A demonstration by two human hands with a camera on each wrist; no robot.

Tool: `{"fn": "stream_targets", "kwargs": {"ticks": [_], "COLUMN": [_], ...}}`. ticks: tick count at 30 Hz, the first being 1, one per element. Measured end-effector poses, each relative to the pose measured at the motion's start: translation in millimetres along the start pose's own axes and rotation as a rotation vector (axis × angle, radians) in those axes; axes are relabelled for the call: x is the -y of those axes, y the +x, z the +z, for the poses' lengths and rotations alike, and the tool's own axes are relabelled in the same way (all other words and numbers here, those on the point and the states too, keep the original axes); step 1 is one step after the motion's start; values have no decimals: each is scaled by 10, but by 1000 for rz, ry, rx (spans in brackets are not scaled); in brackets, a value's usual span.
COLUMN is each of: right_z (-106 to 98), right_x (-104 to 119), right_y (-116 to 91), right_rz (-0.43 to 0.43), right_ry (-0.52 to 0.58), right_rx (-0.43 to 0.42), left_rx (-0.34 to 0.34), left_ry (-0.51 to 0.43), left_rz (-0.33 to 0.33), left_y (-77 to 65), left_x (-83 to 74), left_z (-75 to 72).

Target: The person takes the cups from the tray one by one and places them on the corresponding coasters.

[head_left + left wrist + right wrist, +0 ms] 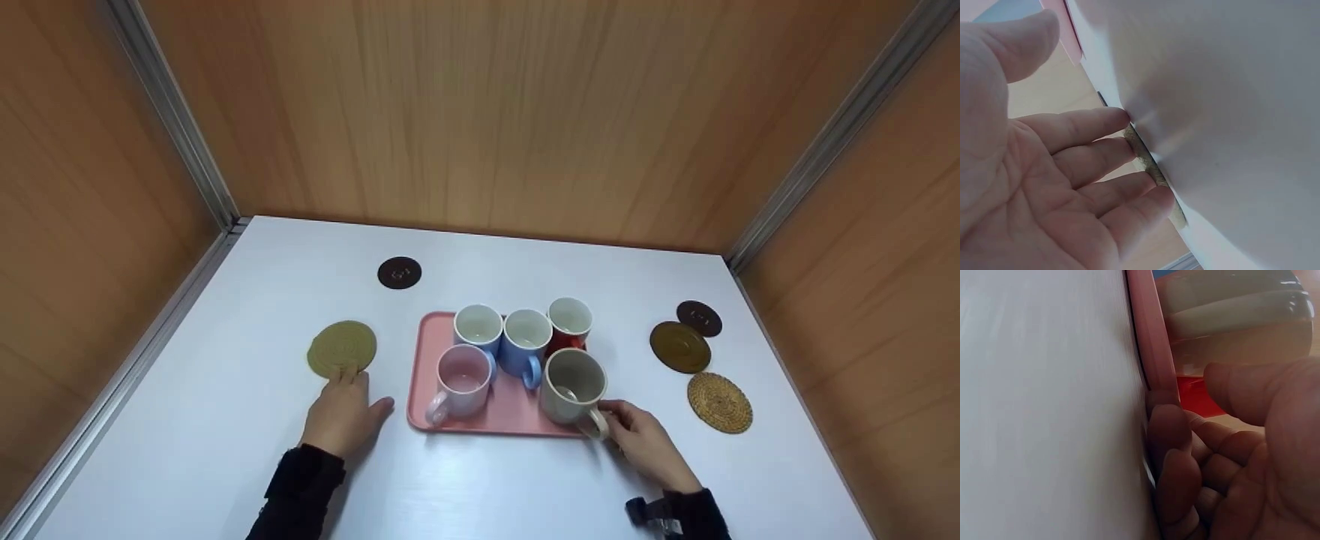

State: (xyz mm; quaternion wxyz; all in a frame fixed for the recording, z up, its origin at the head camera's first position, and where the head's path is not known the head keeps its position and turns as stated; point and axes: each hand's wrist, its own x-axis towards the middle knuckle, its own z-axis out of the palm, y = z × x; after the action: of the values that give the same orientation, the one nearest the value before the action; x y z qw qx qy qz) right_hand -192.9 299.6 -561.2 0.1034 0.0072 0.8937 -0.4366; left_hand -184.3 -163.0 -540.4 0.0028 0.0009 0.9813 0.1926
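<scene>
- We see the right hand (646, 446) with its fingers bent against the near right corner of the pink tray (429, 371); we cannot tell whether it grips
- We see the left hand (339, 418) holding nothing, fingers extended, tips on the near edge of the green mat (342, 345), which lies toward the table's (450, 487) left edge
- We judge the tray stiff but weighty with its mugs, best taken by both short ends and kept level
- We expect the mat to be light, easiest pinched at its rim
- In our way, the grey mug (564, 403) crowds the tray's near right corner, its handle beside the right hand
- Further in, we find the pink mug (463, 382), two blue mugs (521, 354) and the red mug (564, 341), probably breakable and slippery
- Outermost, we note a dark coaster (399, 272) toward the table's far edge and a woven mat (720, 403) near its right edge
</scene>
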Motion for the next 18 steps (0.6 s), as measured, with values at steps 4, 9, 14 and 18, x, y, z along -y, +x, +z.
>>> {"fn": "stream_targets", "kwargs": {"ticks": [4, 9, 14, 18], "right_z": [5, -6, -3, 12], "right_x": [-17, -11, -12, -34], "right_y": [2, 7, 13, 7], "right_rz": [-7, -18, -17, -13], "right_ry": [-9, -17, -20, -15], "right_rx": [-4, -6, -6, -4], "left_rx": [-34, -31, -27, -16], "left_ry": [2, -19, -23, -27], "left_rz": [24, 24, 23, 19], "left_y": [-7, 6, 35, 49], "left_x": [-9, -2, 17, 36], "left_z": [9, 9, 18, 47]}}
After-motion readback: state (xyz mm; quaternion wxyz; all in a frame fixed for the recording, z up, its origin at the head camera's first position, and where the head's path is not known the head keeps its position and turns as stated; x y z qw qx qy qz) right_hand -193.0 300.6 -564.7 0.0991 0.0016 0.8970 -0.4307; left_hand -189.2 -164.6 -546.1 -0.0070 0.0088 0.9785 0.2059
